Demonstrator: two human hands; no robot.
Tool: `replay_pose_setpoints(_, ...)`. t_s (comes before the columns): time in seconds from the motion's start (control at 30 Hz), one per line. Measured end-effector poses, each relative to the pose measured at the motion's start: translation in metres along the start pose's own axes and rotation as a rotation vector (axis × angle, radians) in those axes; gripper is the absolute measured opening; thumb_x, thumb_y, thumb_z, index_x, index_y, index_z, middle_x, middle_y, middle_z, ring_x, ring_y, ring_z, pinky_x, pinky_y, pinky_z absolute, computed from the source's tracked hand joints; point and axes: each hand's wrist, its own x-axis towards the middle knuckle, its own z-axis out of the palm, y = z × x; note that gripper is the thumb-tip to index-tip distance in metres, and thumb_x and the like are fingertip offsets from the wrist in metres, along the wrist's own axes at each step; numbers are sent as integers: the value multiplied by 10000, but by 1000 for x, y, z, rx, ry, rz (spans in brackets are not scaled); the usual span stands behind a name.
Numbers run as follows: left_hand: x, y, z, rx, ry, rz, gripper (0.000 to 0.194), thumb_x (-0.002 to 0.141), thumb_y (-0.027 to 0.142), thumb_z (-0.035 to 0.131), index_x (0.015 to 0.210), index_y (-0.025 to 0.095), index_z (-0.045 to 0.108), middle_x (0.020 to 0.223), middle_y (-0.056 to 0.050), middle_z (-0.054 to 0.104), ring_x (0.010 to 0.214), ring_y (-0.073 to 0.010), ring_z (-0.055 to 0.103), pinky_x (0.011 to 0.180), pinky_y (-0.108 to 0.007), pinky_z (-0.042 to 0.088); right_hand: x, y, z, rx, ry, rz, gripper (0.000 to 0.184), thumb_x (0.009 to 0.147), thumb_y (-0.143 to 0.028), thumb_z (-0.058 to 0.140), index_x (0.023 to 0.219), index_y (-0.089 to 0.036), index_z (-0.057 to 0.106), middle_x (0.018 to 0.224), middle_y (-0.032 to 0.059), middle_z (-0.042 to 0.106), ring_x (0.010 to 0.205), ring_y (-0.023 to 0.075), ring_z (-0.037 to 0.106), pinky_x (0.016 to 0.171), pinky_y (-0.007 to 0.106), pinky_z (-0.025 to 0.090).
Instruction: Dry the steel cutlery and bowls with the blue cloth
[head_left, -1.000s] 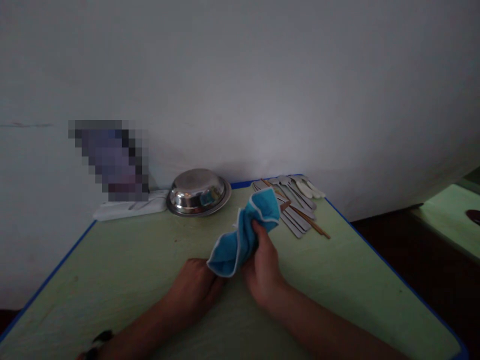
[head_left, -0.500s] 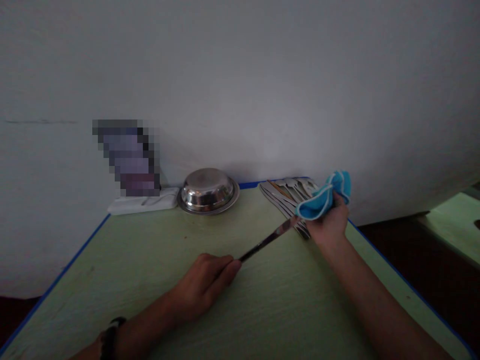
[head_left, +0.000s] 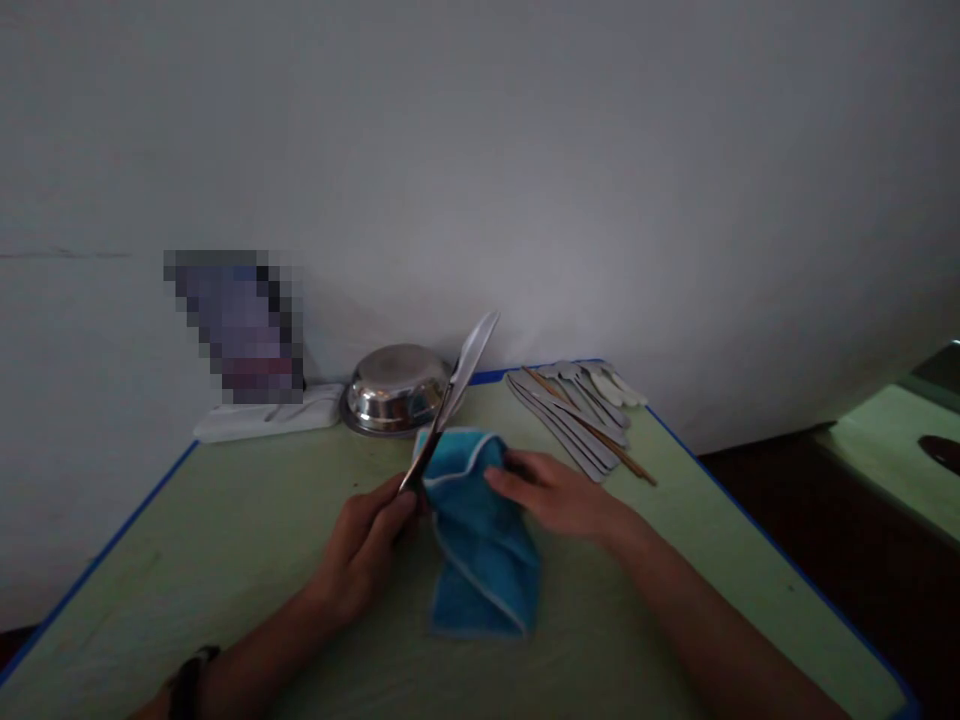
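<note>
My left hand (head_left: 367, 545) is closed around the handle of a metal table knife (head_left: 454, 390), whose blade points up and away to the right. A blue cloth (head_left: 484, 550) with white edging hangs from my right hand (head_left: 555, 490), pinched between thumb and fingers. The cloth's upper left edge meets the knife near its handle; whether it presses on the metal I cannot tell. Behind the blade stands an upturned steel bowl (head_left: 397, 385), partly covered by it. Right of the cloth, several knives (head_left: 559, 430) lie side by side on the table.
Wooden chopsticks (head_left: 637, 468) and several spoons (head_left: 585, 385) lie beside the knives, with white spoons (head_left: 611, 382) at the far right. A white tray (head_left: 262, 420) and a blurred-out upright object (head_left: 240, 330) stand at the back left. A wall borders the blue-edged green table (head_left: 247, 530).
The knife has swung from pointing right to pointing upward. My right hand has come left with the cloth, away from the blade tip, and the cloth now hangs unfolded.
</note>
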Motion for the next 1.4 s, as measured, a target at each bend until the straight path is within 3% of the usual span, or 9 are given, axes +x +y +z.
replay_pose_setpoints(0.17, -4, 2, 6, 171, -49, 150, 272, 907, 326, 287, 853, 179, 511, 513, 47, 444, 435, -99, 453, 436, -194, 374, -7, -11, 7, -336, 292, -249, 310, 704, -315, 661, 993, -205, 629, 956, 35, 635, 755, 117, 557, 580, 198, 420)
replay_pose_setpoints(0.4, -3, 11, 13, 396, -280, 261, 278, 919, 307, 333, 876, 166, 568, 582, 10, 570, 503, -112, 545, 492, -198, 412, -7, -10, 35, -50, 144, -203, 236, 843, -381, 471, 836, -185, 601, 575, -40, 548, 503, 79, 490, 490, 190, 374)
replay_pose_setpoints(0.5, -4, 13, 12, 398, -314, 279, 269, 917, 321, 362, 980, 187, 586, 798, -23, 664, 686, -138, 622, 651, -235, 479, 0, -15, 20, 46, 284, -291, 227, 837, -376, 484, 752, -187, 579, 605, -42, 550, 526, 72, 477, 508, 187, 377)
replay_pose_setpoints(0.6, -3, 10, 12, 421, -292, 259, 308, 919, 331, 368, 1148, 231, 547, 1048, -37, 664, 875, -166, 635, 803, -296, 482, 13, -27, -19, 118, 532, -371, 198, 803, -385, 529, 724, -205, 556, 610, -58, 549, 493, 66, 447, 477, 181, 356)
replay_pose_setpoints(0.7, -2, 7, 14, 444, -285, 237, 316, 926, 331, 352, 1141, 241, 566, 1050, -28, 671, 890, -173, 639, 817, -318, 485, 27, -34, -62, -128, 579, -303, 220, 801, -377, 528, 673, -199, 548, 549, -66, 507, 430, 68, 383, 433, 189, 296)
replay_pose_setpoints(0.8, -1, 6, 16, 450, -275, 232, 310, 924, 325, 356, 1109, 236, 588, 1007, -26, 686, 853, -168, 648, 788, -304, 496, 39, -27, -87, -637, 536, -265, 217, 788, -328, 558, 625, -186, 559, 550, -27, 524, 526, 106, 445, 519, 220, 326)
replay_pose_setpoints(1.0, -2, 6, 16, 463, -268, 232, 302, 923, 314, 361, 1103, 239, 591, 966, -22, 693, 812, -161, 651, 756, -288, 497, 54, -2, -84, -1462, 272, -58, 208, 842, -248, 455, 935, -134, 602, 940, 137, 604, 809, 216, 566, 704, 311, 393)
replay_pose_setpoints(1.13, -1, 7, 16, 471, -280, 215, 298, 925, 311, 356, 1082, 239, 597, 952, -16, 695, 803, -159, 651, 738, -283, 495, 61, 2, -74, -1618, 288, 14, 375, 884, -215, 311, 1214, -169, 484, 1086, 158, 550, 844, 237, 584, 682, 329, 411)
replay_pose_setpoints(1.4, -2, 6, 16, 490, -260, 228, 291, 920, 300, 358, 1066, 236, 601, 911, -21, 696, 766, -163, 651, 706, -289, 491, 54, 12, -59, -1743, 349, -5, 402, 867, -379, 376, 1216, -214, 487, 1130, 120, 529, 1025, 287, 499, 778, 376, 411)
